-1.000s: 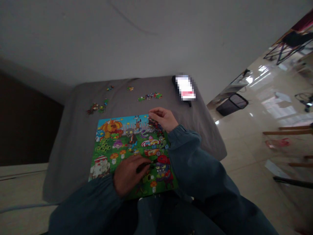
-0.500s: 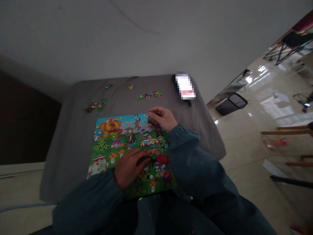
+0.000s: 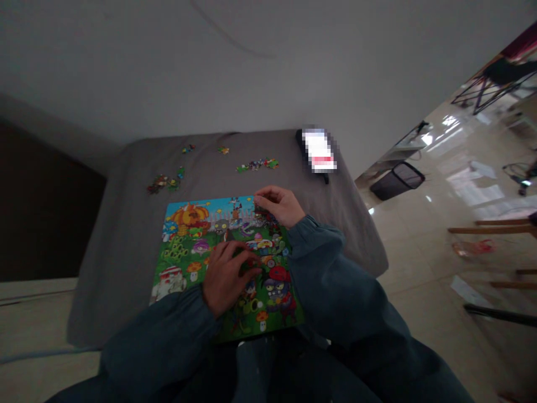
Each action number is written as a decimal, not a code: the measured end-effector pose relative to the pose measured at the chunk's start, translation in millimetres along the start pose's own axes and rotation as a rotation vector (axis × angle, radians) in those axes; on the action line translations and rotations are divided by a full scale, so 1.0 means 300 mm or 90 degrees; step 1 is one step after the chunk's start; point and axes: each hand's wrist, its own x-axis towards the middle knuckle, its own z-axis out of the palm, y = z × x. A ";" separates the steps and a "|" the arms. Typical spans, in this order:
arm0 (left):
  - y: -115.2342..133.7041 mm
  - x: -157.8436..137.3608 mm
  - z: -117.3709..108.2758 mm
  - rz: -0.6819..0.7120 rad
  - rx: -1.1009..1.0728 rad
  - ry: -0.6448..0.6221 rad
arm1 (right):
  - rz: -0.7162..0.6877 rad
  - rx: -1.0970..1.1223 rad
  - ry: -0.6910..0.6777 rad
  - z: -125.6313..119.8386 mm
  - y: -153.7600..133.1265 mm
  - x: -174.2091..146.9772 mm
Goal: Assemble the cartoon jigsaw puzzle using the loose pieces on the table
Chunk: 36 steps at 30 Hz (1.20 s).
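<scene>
A cartoon jigsaw puzzle [image 3: 193, 217], with a pumpkin, plants and zombies on it, lies flat near my body. My left hand [image 3: 226, 274] is over its lower middle, fingers bent and spread, thumb apart from the index finger. I see nothing held in it. At the puzzle's top edge, right of centre, my right hand [image 3: 282, 206] has its thumb and index finger pinched together. Whatever sits between those fingertips is too small to make out. Part of the upper right picture is hidden under this hand.
Loose puzzle pieces [image 3: 159, 183] lie left beyond the puzzle, with more pieces [image 3: 255, 164] near the far middle. A phone [image 3: 319, 150] with a blurred bright screen rests at the far right of the grey cloth-covered table [image 3: 113, 252]. A dark bin [image 3: 394, 180] stands on the floor.
My left hand has shifted slightly right and up over the puzzle, and its fingers have spread. My right hand stays pinched at the top edge.
</scene>
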 end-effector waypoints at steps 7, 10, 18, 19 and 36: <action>0.004 0.012 -0.007 -0.069 0.024 0.021 | 0.080 0.000 -0.124 0.001 -0.013 -0.029; 0.012 0.006 -0.014 -0.065 0.016 0.019 | 0.121 0.019 -0.195 0.009 -0.021 -0.040; -0.002 -0.041 -0.100 -0.042 -0.014 0.059 | 0.153 0.045 -0.261 0.000 -0.023 -0.047; -0.020 -0.046 -0.118 -0.041 -0.013 0.063 | 0.154 0.044 -0.265 -0.004 -0.024 -0.047; -0.446 -0.104 -0.184 -0.399 -0.157 0.362 | -0.028 -0.187 -0.322 0.054 0.008 -0.076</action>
